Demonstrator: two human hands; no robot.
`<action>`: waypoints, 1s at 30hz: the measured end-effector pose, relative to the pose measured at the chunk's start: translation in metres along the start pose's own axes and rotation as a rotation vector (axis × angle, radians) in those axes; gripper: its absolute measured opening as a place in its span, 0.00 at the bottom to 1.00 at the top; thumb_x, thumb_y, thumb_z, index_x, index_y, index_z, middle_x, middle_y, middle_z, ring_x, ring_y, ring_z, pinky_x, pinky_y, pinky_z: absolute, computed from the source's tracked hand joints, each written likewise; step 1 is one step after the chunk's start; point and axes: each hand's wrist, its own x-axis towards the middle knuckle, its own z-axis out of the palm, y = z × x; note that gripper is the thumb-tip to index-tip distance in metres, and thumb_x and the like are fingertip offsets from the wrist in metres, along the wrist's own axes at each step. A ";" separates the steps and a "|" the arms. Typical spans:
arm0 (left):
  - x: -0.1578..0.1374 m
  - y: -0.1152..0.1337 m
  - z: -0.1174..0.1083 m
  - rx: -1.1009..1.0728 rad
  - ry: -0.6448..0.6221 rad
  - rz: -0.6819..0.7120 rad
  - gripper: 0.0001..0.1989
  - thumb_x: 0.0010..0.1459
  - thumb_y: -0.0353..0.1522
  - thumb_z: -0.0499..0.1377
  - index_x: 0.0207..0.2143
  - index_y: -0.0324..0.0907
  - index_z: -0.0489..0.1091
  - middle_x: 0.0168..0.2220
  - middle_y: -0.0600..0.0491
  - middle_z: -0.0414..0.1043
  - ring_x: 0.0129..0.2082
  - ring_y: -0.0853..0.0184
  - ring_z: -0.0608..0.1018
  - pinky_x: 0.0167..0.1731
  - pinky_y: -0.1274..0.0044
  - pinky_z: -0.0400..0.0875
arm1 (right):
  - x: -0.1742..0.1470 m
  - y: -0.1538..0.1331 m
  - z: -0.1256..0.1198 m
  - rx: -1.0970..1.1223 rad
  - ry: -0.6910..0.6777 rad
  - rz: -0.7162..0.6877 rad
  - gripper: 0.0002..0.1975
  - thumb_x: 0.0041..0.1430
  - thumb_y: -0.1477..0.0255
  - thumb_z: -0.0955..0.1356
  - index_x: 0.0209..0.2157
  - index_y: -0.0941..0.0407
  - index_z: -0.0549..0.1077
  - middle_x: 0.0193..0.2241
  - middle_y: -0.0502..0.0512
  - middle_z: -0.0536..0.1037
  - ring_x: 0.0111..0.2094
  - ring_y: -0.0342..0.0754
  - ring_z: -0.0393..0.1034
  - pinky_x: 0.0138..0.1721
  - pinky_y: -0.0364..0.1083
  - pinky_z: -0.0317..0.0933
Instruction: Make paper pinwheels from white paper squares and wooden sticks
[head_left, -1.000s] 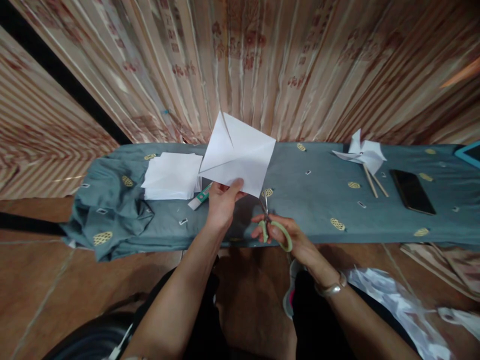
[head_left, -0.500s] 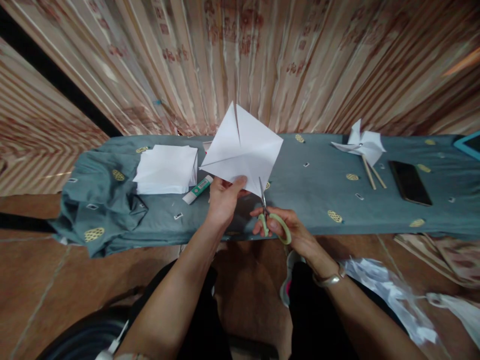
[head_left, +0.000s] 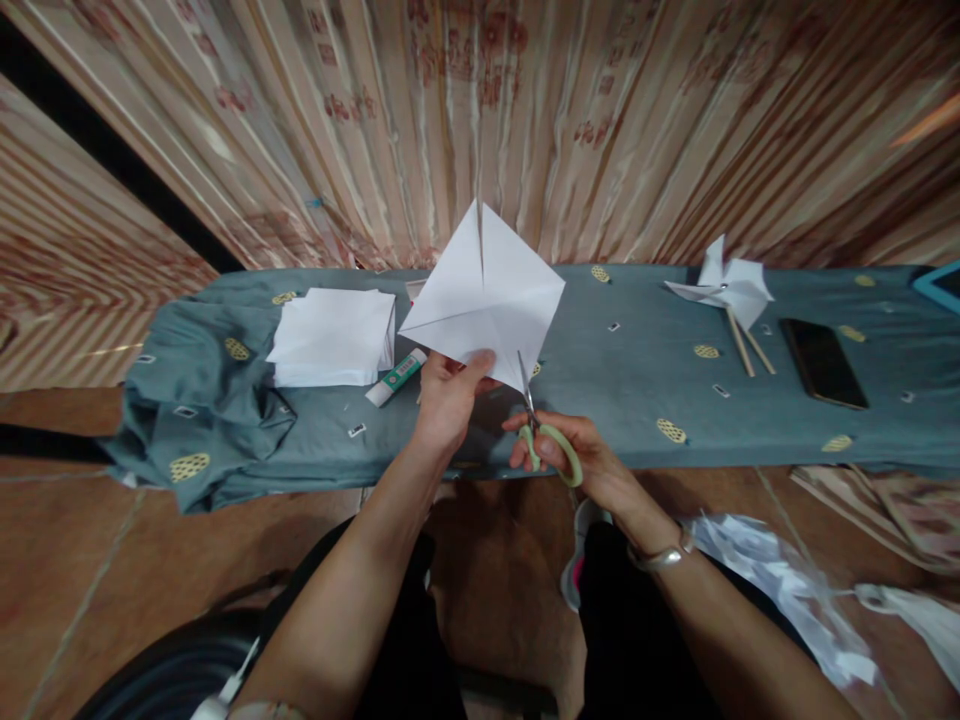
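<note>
Between thumb and fingers, my left hand (head_left: 450, 400) pinches a white square of paper (head_left: 502, 290) by its lower edge, holding it above the cloth. Slits run in from the paper's top corner and left corner toward the middle. My right hand (head_left: 577, 455) has its fingers in the light green handles of a pair of scissors (head_left: 555, 448). The scissor blades lie at the paper's bottom corner, with one blade showing on top of the sheet. Left of my left hand, a glue stick (head_left: 396, 378) lies beside a stack of white paper (head_left: 330, 335).
A green cloth with yellow prints (head_left: 637, 400) covers the long narrow surface. To the right lie a paper pinwheel (head_left: 739, 292) on wooden sticks and a black phone (head_left: 823, 362). A patterned curtain (head_left: 495, 120) hangs behind. A clear bag of paper scraps (head_left: 780, 590) is on the floor.
The paper has turned slightly, its top corner shifting a little to the right. The scissors and both hands stay almost in the same place.
</note>
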 end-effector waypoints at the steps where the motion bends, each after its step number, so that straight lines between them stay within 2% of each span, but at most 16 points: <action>1: 0.000 0.000 0.000 0.000 0.000 0.000 0.19 0.38 0.32 0.67 0.36 0.42 0.72 0.32 0.54 0.75 0.30 0.66 0.76 0.30 0.75 0.72 | 0.000 0.000 0.000 0.003 0.004 0.002 0.24 0.49 0.50 0.71 0.38 0.56 0.76 0.25 0.51 0.76 0.25 0.42 0.68 0.28 0.42 0.64; 7: 0.003 -0.002 -0.002 0.012 -0.001 0.007 0.15 0.38 0.34 0.67 0.31 0.41 0.70 0.31 0.54 0.75 0.30 0.65 0.77 0.29 0.74 0.73 | 0.000 0.001 -0.001 0.024 -0.014 0.059 0.26 0.48 0.51 0.72 0.40 0.58 0.75 0.26 0.52 0.76 0.25 0.41 0.68 0.30 0.42 0.65; 15: 0.001 0.001 0.000 -0.029 -0.003 0.013 0.14 0.38 0.32 0.67 0.31 0.42 0.69 0.30 0.55 0.74 0.29 0.68 0.76 0.28 0.77 0.72 | 0.000 0.001 0.000 0.055 -0.006 0.093 0.25 0.46 0.52 0.74 0.39 0.57 0.75 0.25 0.50 0.75 0.25 0.41 0.68 0.28 0.41 0.64; 30: 0.001 0.003 0.000 -0.067 -0.022 0.024 0.13 0.39 0.30 0.67 0.29 0.42 0.68 0.29 0.57 0.73 0.28 0.69 0.76 0.30 0.76 0.74 | 0.001 0.004 0.001 0.081 0.017 0.082 0.24 0.45 0.54 0.75 0.37 0.57 0.75 0.22 0.49 0.74 0.22 0.40 0.67 0.24 0.40 0.62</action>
